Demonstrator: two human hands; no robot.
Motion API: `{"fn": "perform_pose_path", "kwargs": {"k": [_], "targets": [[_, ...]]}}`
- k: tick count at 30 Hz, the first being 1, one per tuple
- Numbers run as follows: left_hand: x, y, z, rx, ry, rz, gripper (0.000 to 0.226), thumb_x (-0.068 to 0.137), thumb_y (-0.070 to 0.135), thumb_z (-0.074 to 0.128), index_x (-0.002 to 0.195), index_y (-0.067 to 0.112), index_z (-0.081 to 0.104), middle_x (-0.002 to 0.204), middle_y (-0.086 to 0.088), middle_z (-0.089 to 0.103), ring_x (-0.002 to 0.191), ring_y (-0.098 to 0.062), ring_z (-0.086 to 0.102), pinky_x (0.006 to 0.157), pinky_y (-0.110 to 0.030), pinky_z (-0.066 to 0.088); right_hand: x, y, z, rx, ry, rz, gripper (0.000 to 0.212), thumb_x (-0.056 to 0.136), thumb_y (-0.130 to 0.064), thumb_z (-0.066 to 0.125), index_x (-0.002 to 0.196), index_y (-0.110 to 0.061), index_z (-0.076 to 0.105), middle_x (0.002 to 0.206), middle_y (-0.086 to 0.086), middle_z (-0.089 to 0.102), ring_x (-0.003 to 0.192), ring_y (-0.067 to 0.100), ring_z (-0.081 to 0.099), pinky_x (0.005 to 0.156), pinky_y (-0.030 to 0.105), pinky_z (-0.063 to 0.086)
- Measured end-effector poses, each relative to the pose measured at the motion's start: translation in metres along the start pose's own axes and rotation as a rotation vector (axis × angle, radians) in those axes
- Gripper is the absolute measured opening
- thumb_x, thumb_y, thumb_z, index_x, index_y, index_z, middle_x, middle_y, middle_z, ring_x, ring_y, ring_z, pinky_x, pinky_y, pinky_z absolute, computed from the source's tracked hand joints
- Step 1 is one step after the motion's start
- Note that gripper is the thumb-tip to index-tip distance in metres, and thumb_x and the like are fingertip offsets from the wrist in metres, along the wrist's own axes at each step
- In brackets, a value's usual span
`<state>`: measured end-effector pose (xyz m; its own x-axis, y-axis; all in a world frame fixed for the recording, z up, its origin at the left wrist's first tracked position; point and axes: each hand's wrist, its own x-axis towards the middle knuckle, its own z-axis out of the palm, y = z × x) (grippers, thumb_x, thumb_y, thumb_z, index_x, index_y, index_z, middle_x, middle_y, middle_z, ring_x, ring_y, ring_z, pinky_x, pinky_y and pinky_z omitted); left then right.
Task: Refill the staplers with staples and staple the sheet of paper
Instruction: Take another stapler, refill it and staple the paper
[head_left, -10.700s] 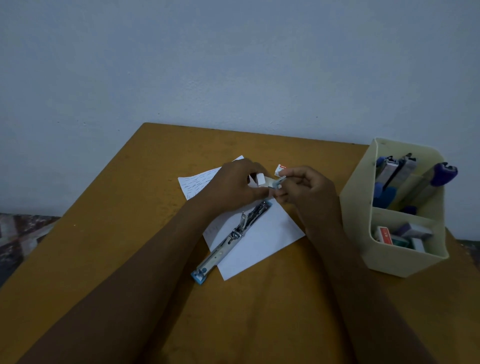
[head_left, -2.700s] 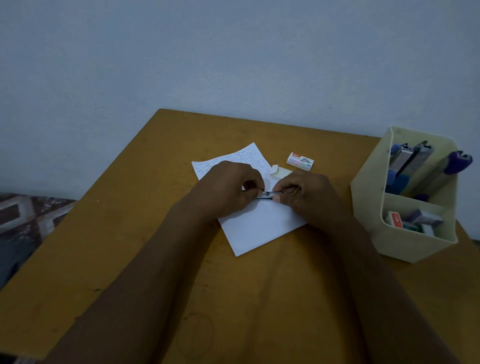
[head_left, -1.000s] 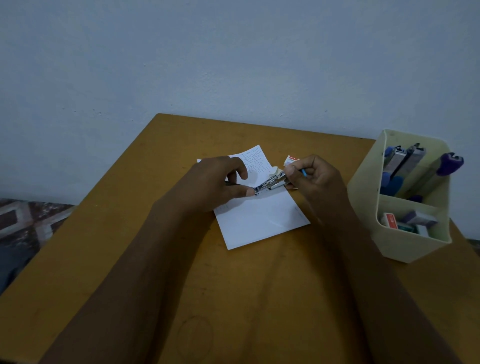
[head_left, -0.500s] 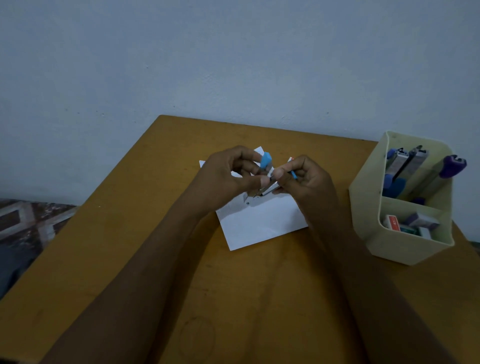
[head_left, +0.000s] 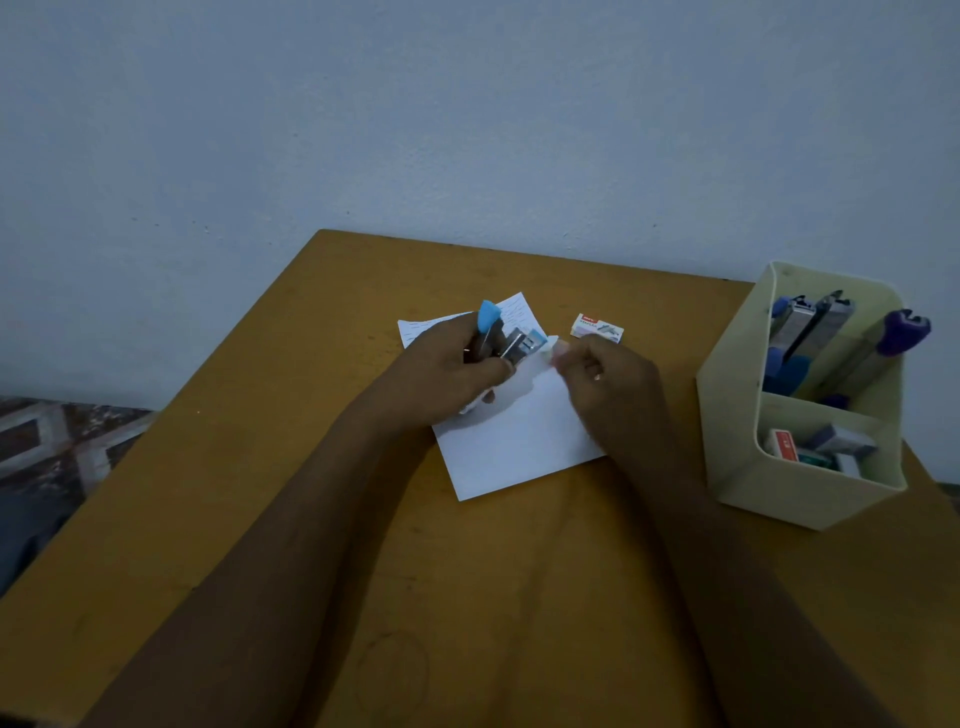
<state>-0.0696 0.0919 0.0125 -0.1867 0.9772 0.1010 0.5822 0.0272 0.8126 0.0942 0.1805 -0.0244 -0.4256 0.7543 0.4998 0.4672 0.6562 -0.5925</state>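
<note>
Blue stapler (head_left: 508, 343) in left hand (head_left: 447, 374) grip | right hand (head_left: 610, 382) grip pinches pale scrap (head_left: 551, 344) | over paper (head_left: 519, 447)

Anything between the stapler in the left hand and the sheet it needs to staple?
Nothing visible. The left hand grips the blue stapler just over the sheet of paper. The right hand pinches a small pale piece at the sheet's far edge, beside the stapler's nose, not under it. The staple box lies off the sheet.

Paper (head_left: 519, 441) on table (head_left: 260, 519) centre, staple box (head_left: 597, 328) behind it, organizer (head_left: 737, 447) to the right
</note>
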Motion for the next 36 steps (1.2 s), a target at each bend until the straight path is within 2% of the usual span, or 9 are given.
{"fn": "perform_pose_path", "kwargs": {"k": [2, 5, 13, 16, 21, 26, 31, 33, 36], "targets": [[0.001, -0.001, -0.003, 0.007, 0.025, -0.015, 0.017, 0.091, 0.021, 0.059, 0.104, 0.010, 0.057, 0.093, -0.006, 0.068, 0.073, -0.012, 0.063, 0.069, -0.033, 0.051, -0.005, 0.006, 0.007, -0.232, 0.039, -0.096, 0.031, 0.086, -0.031, 0.056, 0.084, -0.004, 0.071, 0.079, 0.012, 0.070, 0.067, 0.019, 0.057, 0.069, 0.038, 0.055], [0.001, -0.005, -0.010, -0.007, 0.074, -0.044, 0.024, 0.088, 0.018, 0.061, 0.102, -0.002, 0.056, 0.086, -0.013, 0.066, 0.064, -0.014, 0.057, 0.064, -0.037, 0.049, -0.008, 0.005, 0.008, -0.405, -0.049, 0.020, 0.053, 0.081, -0.046, 0.050, 0.104, -0.003, 0.069, 0.102, 0.016, 0.070, 0.091, 0.031, 0.063, 0.082, 0.041, 0.050], [0.004, -0.016, -0.020, 0.015, 0.176, -0.139, 0.026, 0.087, 0.018, 0.062, 0.100, -0.003, 0.056, 0.085, -0.004, 0.067, 0.065, -0.019, 0.056, 0.063, -0.034, 0.046, -0.005, -0.005, 0.001, -0.573, -0.182, 0.191, 0.084, 0.071, -0.079, 0.046, 0.125, -0.016, 0.055, 0.133, 0.007, 0.050, 0.119, 0.025, 0.044, 0.093, 0.038, 0.040], [0.005, -0.018, -0.022, 0.013, 0.204, -0.159, 0.030, 0.086, 0.019, 0.065, 0.100, -0.006, 0.055, 0.078, -0.010, 0.064, 0.063, -0.018, 0.054, 0.062, -0.035, 0.045, -0.001, -0.010, 0.003, -0.475, -0.222, 0.294, 0.076, 0.067, -0.076, 0.056, 0.116, -0.017, 0.059, 0.127, 0.004, 0.053, 0.115, 0.021, 0.046, 0.093, 0.036, 0.042], [0.005, -0.019, -0.023, 0.034, 0.250, -0.188, 0.030, 0.086, 0.018, 0.065, 0.098, -0.006, 0.053, 0.074, -0.002, 0.063, 0.059, -0.014, 0.055, 0.062, -0.035, 0.047, 0.004, -0.014, -0.002, -0.240, -0.222, 0.391, 0.045, 0.073, -0.051, 0.072, 0.096, -0.012, 0.069, 0.098, 0.004, 0.068, 0.079, 0.012, 0.055, 0.068, 0.026, 0.044], [0.003, -0.018, -0.025, -0.013, 0.261, -0.179, 0.030, 0.086, 0.017, 0.065, 0.101, -0.007, 0.055, 0.075, -0.013, 0.063, 0.058, -0.014, 0.052, 0.058, -0.032, 0.044, 0.002, -0.015, -0.008, 0.095, -0.148, 0.356, 0.018, 0.084, -0.027, 0.068, 0.080, -0.014, 0.056, 0.076, 0.003, 0.061, 0.066, 0.013, 0.054, 0.054, 0.016, 0.038], [0.000, -0.019, -0.029, -0.031, 0.280, -0.140, 0.023, 0.088, 0.013, 0.062, 0.096, -0.007, 0.053, 0.066, 0.003, 0.058, 0.052, -0.013, 0.051, 0.049, -0.025, 0.042, 0.007, -0.017, -0.020, 0.528, -0.134, 0.484, 0.008, 0.090, -0.019, 0.061, 0.094, -0.014, 0.058, 0.099, 0.003, 0.068, 0.080, 0.012, 0.065, 0.059, 0.013, 0.050], [-0.002, -0.021, -0.033, -0.041, 0.284, -0.113, 0.020, 0.087, 0.014, 0.063, 0.091, -0.004, 0.054, 0.066, -0.002, 0.058, 0.055, -0.015, 0.051, 0.052, -0.029, 0.043, 0.007, -0.015, -0.023, 0.565, -0.099, 0.478, 0.019, 0.091, -0.018, 0.059, 0.109, -0.012, 0.058, 0.108, 0.001, 0.067, 0.091, 0.014, 0.066, 0.073, 0.022, 0.053], [-0.005, -0.025, -0.042, -0.063, 0.246, -0.065, 0.016, 0.086, 0.012, 0.064, 0.094, 0.000, 0.058, 0.067, -0.013, 0.057, 0.057, -0.017, 0.053, 0.054, -0.031, 0.045, 0.007, -0.012, -0.028, 0.562, -0.056, 0.440, 0.012, 0.093, -0.017, 0.056, 0.105, -0.016, 0.058, 0.101, -0.004, 0.069, 0.088, 0.009, 0.066, 0.068, 0.019, 0.052]]}}
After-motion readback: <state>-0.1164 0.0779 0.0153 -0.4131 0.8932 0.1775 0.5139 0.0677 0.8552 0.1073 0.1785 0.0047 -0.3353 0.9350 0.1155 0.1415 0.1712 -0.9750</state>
